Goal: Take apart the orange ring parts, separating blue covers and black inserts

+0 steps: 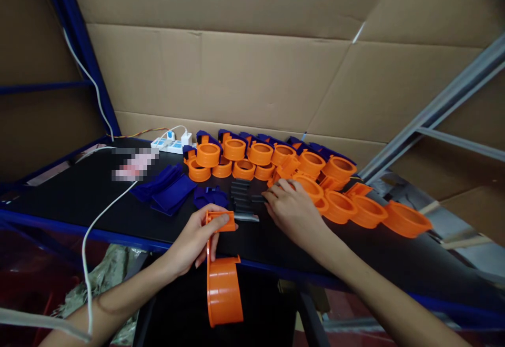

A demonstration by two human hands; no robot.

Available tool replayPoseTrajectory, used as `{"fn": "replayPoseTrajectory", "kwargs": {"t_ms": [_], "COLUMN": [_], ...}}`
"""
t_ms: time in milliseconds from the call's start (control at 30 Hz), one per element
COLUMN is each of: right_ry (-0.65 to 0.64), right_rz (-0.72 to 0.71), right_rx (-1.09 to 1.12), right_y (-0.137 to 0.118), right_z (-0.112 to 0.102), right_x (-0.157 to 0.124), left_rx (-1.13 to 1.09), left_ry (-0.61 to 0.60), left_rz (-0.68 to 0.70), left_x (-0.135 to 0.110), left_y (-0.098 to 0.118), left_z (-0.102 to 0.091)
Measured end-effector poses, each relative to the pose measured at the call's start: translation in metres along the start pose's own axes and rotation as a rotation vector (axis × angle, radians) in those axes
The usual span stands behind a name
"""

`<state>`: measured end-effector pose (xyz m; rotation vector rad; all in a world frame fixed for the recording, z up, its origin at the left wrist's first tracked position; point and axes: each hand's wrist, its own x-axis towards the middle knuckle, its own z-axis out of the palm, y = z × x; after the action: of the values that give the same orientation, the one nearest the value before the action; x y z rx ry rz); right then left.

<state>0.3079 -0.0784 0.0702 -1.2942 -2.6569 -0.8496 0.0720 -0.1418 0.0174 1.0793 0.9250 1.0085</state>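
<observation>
My left hand [199, 236] is closed on an orange plastic ring holder [224, 289], thumb on its small rectangular bracket. The holder's wide ring hangs down in front of the table's front edge. Over the table, my right hand [294, 207] has its fingers bent together around one end of a small black strip [258, 198], and part of that strip sticks out to the left of the fingertips. Close by lies a row of similar black strips [240, 194]. A folded blue strap [210, 197] with a buckle rests between those strips and a stack of flat blue pieces [169, 191].
Orange ring holders with blue straps [260, 153] stand in rows at the back, and more orange holders [366, 211] stretch to the right. A white power strip [173, 144] sits behind. A white cable [89, 231] hangs over the table's left front edge. Cardboard [236, 73] walls the back.
</observation>
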Motion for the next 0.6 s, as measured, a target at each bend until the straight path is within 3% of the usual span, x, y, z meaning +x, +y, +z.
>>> {"fn": "replayPoseTrajectory", "kwargs": {"t_ms": [467,600], "right_ry": [0.005,0.046], "right_rz": [-0.067,-0.038], "right_rx": [0.035,0.124], "right_y": [-0.003,0.003], "right_z": [0.018,0.005], "right_x": [0.004,0.006], "left_rx": [-0.012,-0.020], "left_ry": [0.007,0.005], "left_rz": [-0.007,0.001], "left_x": [0.000,0.001], "left_y": [-0.001,-0.001], "left_z": [0.000,-0.001]}}
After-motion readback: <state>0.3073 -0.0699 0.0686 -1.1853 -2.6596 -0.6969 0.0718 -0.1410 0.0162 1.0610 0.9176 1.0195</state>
